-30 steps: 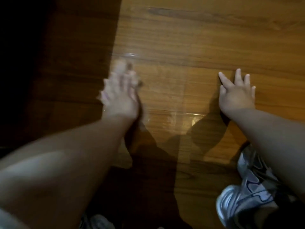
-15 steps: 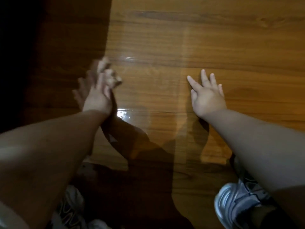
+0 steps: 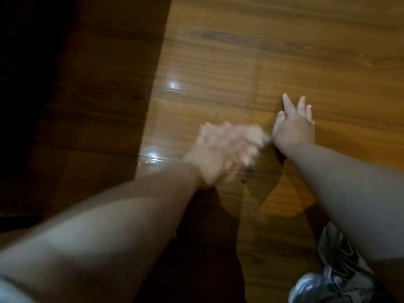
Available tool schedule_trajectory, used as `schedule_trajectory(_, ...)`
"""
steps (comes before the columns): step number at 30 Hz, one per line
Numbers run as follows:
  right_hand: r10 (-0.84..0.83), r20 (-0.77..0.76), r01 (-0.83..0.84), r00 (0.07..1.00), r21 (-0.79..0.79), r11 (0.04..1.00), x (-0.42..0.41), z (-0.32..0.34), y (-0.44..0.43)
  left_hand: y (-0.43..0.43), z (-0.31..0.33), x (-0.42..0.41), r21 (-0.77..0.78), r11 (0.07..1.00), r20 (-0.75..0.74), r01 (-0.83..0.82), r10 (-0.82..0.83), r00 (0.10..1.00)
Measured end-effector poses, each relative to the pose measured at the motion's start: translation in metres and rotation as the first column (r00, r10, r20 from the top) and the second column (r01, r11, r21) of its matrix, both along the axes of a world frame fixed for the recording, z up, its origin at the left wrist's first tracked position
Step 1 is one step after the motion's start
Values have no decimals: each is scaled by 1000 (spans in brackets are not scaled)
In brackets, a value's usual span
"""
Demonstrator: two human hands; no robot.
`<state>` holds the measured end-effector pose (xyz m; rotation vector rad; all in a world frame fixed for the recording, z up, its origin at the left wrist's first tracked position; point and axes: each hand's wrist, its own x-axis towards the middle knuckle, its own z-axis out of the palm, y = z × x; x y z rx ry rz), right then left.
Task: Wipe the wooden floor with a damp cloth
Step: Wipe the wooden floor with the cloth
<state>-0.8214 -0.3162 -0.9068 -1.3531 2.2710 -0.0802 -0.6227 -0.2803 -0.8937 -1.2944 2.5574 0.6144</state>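
**A:** Shoe (image 3: 332,287) first, nearest you at the lower right, grey and silver, tucked under your right forearm. I'd say you are crouched low so that both arms reach the boards.

**B:** And the hands?

**A:** Your left hand (image 3: 220,152) is a blur just beyond your forearm. Something pale shows at its fingertips, which I take for the damp cloth (image 3: 320,133), pressed to the wooden floor (image 3: 284,51). How tightly your fingers close on it, I cannot tell; the smear hides that.

**B:** The right?

**A:** Your right hand (image 3: 294,126) lies flat just beside the cloth, fingers spread, holding nothing. It looks like a prop for your weight while the other hand scrubs.

**B:** Any sign of progress?

**A:** To the left of your left hand, bright glints sit along the plank seams, likely a wet film. Farther out the boards look dull and dry, so I judge that part is yet to be wiped. The far left is in deep shadow.
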Motion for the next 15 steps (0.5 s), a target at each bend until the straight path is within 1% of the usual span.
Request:
schedule_trajectory(1, 20, -31, -19, 999, 34, 999, -1, -1, 1, -15, -14, 21, -35, 979, 11, -200, 200, 980)
schedule_trajectory(2, 48, -65, -45, 997, 53, 998, -1, -3, 3, -31, -25, 45, -72, 909, 15, -411, 413, 911)
schedule_trajectory(3, 69, -95, -64, 993, 56, 996, 1, -5, 3, -49, -27, 71, -76, 829, 26, -555, 558, 830)
schedule_trajectory(4, 83, -124, -76, 989, 58, 995, 4, -6, 6, -62, -30, 96, -78, 732, 8, -677, 679, 734)
schedule_trajectory(5, 92, -140, -86, 986, 47, 995, 7, -8, 7, -72, -33, 118, -94, 633, 16, -769, 773, 634)
schedule_trajectory(6, 105, -141, -103, 985, 22, 994, 13, -10, 6, -79, -33, 135, -149, 542, 44, -827, 839, 542)
schedule_trajectory(7, 127, -132, -130, 983, -11, 991, 19, -12, 5, -82, -32, 145, -186, 440, 81, -878, 898, 433)
schedule_trajectory(8, 162, -112, -168, 980, -43, 985, 27, -13, 3, -84, -32, 148, -196, 361, 95, -912, 932, 349)
schedule_trajectory(9, 208, -90, -215, 974, -70, 974, 37, -14, -2, -81, -30, 145, -168, 334, 79, -927, 942, 326)
schedule_trajectory(10, 254, -74, -261, 964, -91, 961, 47, -14, -7, -75, -28, 136, -106, 352, 14, -930, 936, 353)
schedule_trajectory(11, 288, -67, -294, 955, -109, 949, 58, -14, -13, -66, -26, 122, -36, 432, -60, -901, 899, 434)
schedule_trajectory(12, 305, -60, -310, 951, -117, 944, 70, -15, -19, -52, -26, 106, -29, 557, -100, -830, 825, 557)
schedule_trajectory(14, 300, -39, -302, 953, -88, 949, 86, -16, -33, -26, -27, 72, -107, 799, -80, -592, 586, 806)
schedule_trajectory(15, 290, -25, -291, 957, -51, 955, 90, -16, -40, -15, -27, 57, -107, 884, -71, -454, 449, 891)
